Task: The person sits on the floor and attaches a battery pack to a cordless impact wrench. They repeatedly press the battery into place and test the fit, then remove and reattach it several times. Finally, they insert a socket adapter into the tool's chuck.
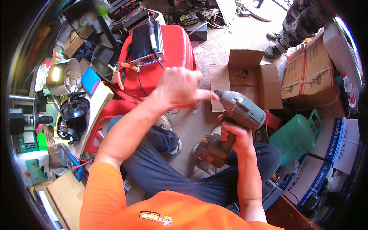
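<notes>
My right hand (237, 135) is wrapped round the handle of a grey-green cordless impact driver (242, 110), held above my right knee. Its dark battery pack (212, 151) hangs low toward my lap, and its short black nose points up and left. Just left of that nose is my left hand (180, 87), back upward, fingers curled and thumb stretched to the tip. Whether those curled fingers hold anything is hidden. Beyond this hand stands a red plastic stool (178, 46), bearing a black soldering station (143, 44) with its iron, and orange-handled pliers (120, 76).
An open cardboard box (270, 86) sits ahead on the floor, with a strapped carton (310, 73) to its right. A green gas cylinder (293, 140) lies tilted near my right knee. Left, a cluttered bench holds a black motor-like part (74, 109). Another person's leg (299, 27) shows far right.
</notes>
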{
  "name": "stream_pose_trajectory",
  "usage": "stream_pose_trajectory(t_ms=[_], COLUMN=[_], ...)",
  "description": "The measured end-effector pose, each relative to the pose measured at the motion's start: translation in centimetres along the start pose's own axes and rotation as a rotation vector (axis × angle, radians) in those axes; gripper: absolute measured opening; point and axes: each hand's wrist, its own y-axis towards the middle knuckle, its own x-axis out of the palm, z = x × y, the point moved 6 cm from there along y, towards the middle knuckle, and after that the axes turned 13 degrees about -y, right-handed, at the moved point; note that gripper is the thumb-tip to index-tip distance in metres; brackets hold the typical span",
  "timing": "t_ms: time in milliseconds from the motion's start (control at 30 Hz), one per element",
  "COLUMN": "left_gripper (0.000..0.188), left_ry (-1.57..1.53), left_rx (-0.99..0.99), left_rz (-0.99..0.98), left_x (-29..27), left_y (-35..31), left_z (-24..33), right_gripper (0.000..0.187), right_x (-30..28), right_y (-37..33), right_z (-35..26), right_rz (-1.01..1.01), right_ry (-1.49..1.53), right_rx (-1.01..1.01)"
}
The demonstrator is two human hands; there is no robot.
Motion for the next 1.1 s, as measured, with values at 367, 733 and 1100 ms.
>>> stream_pose_trajectory(t_ms=[367, 733, 1100], left_gripper=[0.062, 0.057, 0.056], left_ry=[-0.245, -0.230, -0.227], left_rx=[0.185, 0.108, 0.090], left_rz=[-0.339, -0.453, -0.458], left_x=[4.9, 6.5, 6.7], left_y=[-3.6, -4.0, -3.8], left_z=[2.3, 2.1, 1.9], right_gripper=[0.021, 0.017, 0.028], right_x=[-1.5, -1.6, -1.4], right_y=[1.5, 2.6, 2.2], right_z=[0.4, 2.0, 0.1], right_rz=[0.149, 0.117, 0.182], right_ry=[0.074, 0.264, 0.006], right_rx=[-0.117, 0.046, -0.231])
